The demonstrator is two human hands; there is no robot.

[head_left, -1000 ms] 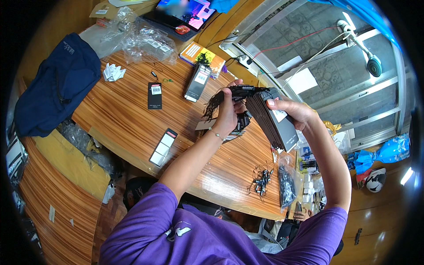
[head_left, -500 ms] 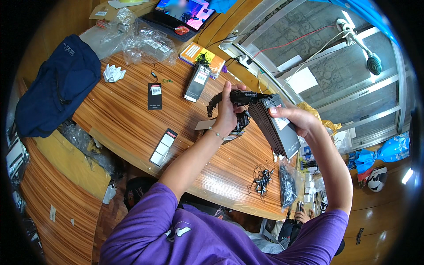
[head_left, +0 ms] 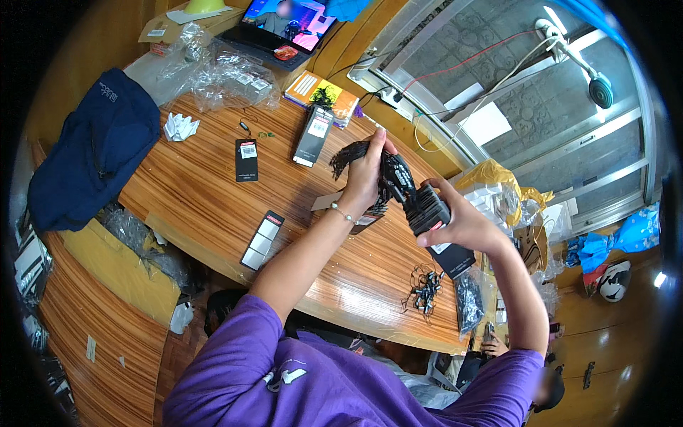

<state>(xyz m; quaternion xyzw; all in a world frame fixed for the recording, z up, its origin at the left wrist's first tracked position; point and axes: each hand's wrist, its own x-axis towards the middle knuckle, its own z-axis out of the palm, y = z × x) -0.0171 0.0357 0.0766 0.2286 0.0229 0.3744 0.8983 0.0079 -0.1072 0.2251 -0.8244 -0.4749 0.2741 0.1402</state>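
My left hand (head_left: 366, 176) is closed around a thick bunch of black cords (head_left: 348, 154), whose loose ends stick out on its left. The cords run to a stack of black hang tags (head_left: 429, 208) at their right. My right hand (head_left: 466, 219) grips that stack, thumb on the near side and fingers on the far side. The stack is tilted above the table. Under my left wrist lies another batch of tags (head_left: 368, 223), partly hidden. A black tag with white stickers (head_left: 262, 240) lies to the left, and a single corded tag (head_left: 247, 160) farther back.
A banded-looking tag stack (head_left: 313, 139) stands near notebooks (head_left: 348, 107). Loose black cords (head_left: 425, 290) and a plastic bag of cords (head_left: 468, 304) lie near the right edge. Crumpled paper (head_left: 181, 127), a navy backpack (head_left: 96, 149) and a screen (head_left: 288, 28) are leftward. Another person's hand (head_left: 494, 346) shows lower right.
The tag stack has turned, so its edges show more. My right hand has shifted its grip down and round it; my left hand now bunches the cords more tightly.
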